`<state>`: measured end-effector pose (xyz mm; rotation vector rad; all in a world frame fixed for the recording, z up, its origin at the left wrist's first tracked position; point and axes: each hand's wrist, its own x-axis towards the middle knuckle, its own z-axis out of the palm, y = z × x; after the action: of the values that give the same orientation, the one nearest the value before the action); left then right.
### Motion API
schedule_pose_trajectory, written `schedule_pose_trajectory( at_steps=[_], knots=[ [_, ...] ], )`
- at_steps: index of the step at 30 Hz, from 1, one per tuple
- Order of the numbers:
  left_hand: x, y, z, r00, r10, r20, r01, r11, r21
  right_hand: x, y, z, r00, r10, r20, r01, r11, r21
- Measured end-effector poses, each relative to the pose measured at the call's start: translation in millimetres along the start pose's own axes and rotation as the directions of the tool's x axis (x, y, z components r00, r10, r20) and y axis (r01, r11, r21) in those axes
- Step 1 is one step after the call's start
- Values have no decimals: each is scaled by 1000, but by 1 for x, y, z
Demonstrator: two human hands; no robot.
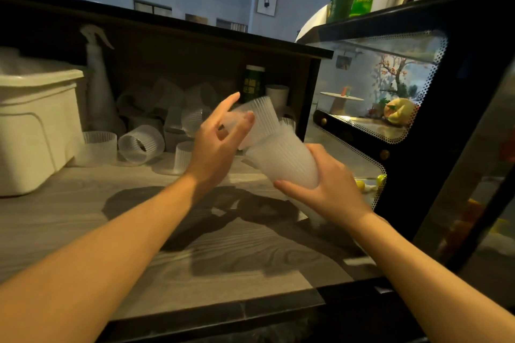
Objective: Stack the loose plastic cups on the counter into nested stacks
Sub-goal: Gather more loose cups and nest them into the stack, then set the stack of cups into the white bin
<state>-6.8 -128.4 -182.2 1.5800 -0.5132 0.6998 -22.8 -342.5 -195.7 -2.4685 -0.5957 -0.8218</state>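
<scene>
Two hands met above the counter (83,220), both busy. The right hand (331,186) wrapped around a nested stack (284,159) of ribbed cups, tilted with its mouth pointing far and left. The left hand (220,136) pinched a single cup (256,120) by thumb and fingers, its base seated partway in the stack's mouth. Loose cups (142,145) lay jumbled at the far side, right of a white bin (33,125), near a spray bottle (96,78).
</scene>
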Motion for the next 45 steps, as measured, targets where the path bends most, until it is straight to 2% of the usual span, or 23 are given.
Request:
schedule_pose_trajectory(
  at_steps=[4, 6, 12, 14, 17, 20, 22, 26, 31, 35, 39, 42, 45],
  knots=[
    [-6, -3, 7, 1000, 19, 20, -18, 999, -29, 6, -5, -1, 999, 0, 34, 1, 999, -39],
    [-7, -3, 10, 1000, 11, 24, -10, 999, -42, 7, -9, -3, 999, 14, 33, -15, 1000, 3],
    [-10, 5, 10, 993, 36, 109, -49, 991, 121, 13, -28, -3, 998, 56, 12, -57, 984, 169],
    [-4, 11, 1, 997, 60, 54, -67, 987, 143, 23, -37, -5, 997, 49, 56, -59, 980, 189],
    [11, 25, -14, 995, 40, -88, -35, 998, 55, 50, -60, -6, 996, 28, 88, -48, 971, 233],
    [26, 46, -44, 973, -50, -225, 29, 995, -93, 84, -93, -5, 996, -69, 54, 50, 953, 299],
    [33, 61, -71, 966, -67, -251, 34, 990, -134, 105, -118, -2, 989, -143, 32, 124, 933, 337],
    [44, 94, -128, 947, 66, -314, -82, 996, -38, 140, -174, 11, 973, -232, -8, 215, 886, 411],
    [50, 120, -196, 891, 253, -378, -171, 956, 237, 170, -242, 36, 950, -310, -33, 276, 790, 548],
    [51, 131, -242, 859, 295, -419, -188, 942, 278, 187, -281, 56, 932, -363, -24, 293, 712, 638],
    [47, 124, -283, 854, 360, -376, -178, 881, 438, 195, -307, 82, 915, -399, 56, 245, 662, 708],
    [46, 117, -303, 832, 350, -431, -126, 875, 468, 202, -321, 96, 912, -398, 98, 202, 644, 738],
    [49, 111, -317, 822, 338, -457, -32, 831, 556, 209, -332, 110, 898, -409, 160, 178, 671, 720]
  ],
)
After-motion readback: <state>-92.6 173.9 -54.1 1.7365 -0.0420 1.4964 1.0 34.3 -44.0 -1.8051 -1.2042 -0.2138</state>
